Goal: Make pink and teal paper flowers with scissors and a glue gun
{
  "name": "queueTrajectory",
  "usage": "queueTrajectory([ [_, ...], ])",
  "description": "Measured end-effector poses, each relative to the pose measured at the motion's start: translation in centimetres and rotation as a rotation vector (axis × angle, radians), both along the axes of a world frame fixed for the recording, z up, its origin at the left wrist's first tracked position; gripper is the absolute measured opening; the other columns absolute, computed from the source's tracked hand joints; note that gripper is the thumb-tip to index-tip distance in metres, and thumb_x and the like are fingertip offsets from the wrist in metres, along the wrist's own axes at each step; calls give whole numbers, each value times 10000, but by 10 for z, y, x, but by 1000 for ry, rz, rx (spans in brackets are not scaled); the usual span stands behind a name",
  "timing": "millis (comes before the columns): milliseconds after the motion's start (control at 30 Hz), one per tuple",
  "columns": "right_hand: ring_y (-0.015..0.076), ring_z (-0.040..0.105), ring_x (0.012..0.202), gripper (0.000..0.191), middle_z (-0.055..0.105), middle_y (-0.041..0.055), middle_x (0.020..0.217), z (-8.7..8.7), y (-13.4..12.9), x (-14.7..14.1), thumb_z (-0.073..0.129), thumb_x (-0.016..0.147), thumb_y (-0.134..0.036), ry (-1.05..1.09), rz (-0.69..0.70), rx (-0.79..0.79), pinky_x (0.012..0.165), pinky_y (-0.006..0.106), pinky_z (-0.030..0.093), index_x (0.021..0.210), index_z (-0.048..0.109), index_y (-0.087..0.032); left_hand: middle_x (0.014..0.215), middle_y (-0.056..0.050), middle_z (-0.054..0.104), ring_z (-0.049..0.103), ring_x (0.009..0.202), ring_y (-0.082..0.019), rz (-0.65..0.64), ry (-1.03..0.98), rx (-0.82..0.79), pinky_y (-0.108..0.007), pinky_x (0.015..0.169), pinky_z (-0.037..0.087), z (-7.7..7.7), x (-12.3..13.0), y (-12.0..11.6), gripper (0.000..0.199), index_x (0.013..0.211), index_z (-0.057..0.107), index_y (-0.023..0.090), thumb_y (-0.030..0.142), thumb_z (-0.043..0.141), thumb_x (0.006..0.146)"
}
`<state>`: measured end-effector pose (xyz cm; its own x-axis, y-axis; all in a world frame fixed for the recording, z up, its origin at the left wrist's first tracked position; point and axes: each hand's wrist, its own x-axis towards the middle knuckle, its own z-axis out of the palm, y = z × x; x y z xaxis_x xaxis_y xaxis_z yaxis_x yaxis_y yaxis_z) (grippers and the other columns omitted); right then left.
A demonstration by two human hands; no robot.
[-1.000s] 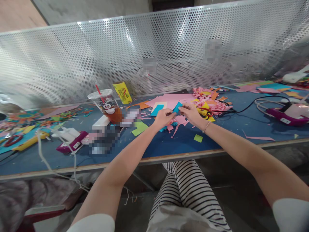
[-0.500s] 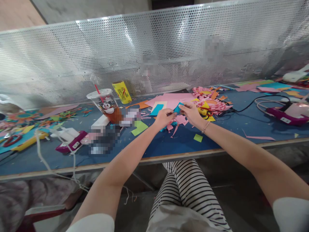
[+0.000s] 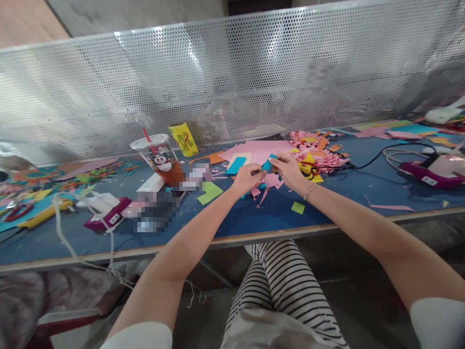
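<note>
A small piece of blue paper (image 3: 268, 164) is held up between both hands over the table. My left hand (image 3: 249, 177) pinches its lower left side, fingers closed. At its upper right, my right hand (image 3: 286, 168) grips it between thumb and fingers. Behind my left hand lies a flat blue paper piece (image 3: 236, 166) on a cream sheet. Pink paper scraps (image 3: 272, 180) are scattered just below the hands. Close to my right hand are yellow-handled scissors or a similar yellow tool (image 3: 306, 168), partly hidden, and pink fringed paper flowers (image 3: 323, 159).
A plastic drink cup (image 3: 163, 162) with a red straw stands left, beside a yellow box (image 3: 183, 139). Purple power strips (image 3: 109, 214) with cables sit on both sides. A perforated metal screen (image 3: 254, 72) rises behind the blue table (image 3: 254, 218). Green paper (image 3: 298, 207) lies near the front edge.
Very little differs. Both hands stay in place on the blue paper, with only slight finger movement.
</note>
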<state>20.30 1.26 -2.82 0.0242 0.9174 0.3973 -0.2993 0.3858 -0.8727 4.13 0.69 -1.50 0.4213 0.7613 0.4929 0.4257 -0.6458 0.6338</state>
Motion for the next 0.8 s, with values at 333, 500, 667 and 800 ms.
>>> queueTrajectory([
  [333, 81, 490, 521, 351, 564, -46, 612, 4, -3, 1, 808, 517, -428, 80, -9, -27, 496, 229, 403, 686, 590, -210, 573, 21, 508, 439, 576, -103, -14, -17, -5, -254, 568, 324, 0, 0, 0, 269, 581, 551, 166, 348, 551, 779],
  [500, 77, 474, 498, 344, 549, -53, 585, 2, -2, 1, 809, 527, -417, 93, -3, -42, 469, 220, 396, 687, 588, -208, 563, 26, 498, 423, 562, -94, 3, -7, 1, -247, 563, 319, 1, 0, 0, 276, 565, 532, 163, 345, 555, 770],
  [667, 81, 541, 564, 373, 610, -54, 669, 4, -3, 0, 832, 503, -368, 112, 93, -42, 540, 220, 455, 752, 606, -205, 567, 20, 525, 450, 567, -98, 3, -33, -18, -243, 564, 343, 1, 1, 0, 282, 573, 551, 162, 367, 554, 767],
  [800, 78, 543, 578, 345, 612, -53, 670, 1, -4, -3, 823, 529, -370, 101, 115, -22, 558, 215, 457, 738, 606, -201, 582, 8, 566, 491, 583, -109, -2, -56, -30, -244, 568, 369, 2, 1, -1, 276, 580, 562, 164, 368, 552, 765],
])
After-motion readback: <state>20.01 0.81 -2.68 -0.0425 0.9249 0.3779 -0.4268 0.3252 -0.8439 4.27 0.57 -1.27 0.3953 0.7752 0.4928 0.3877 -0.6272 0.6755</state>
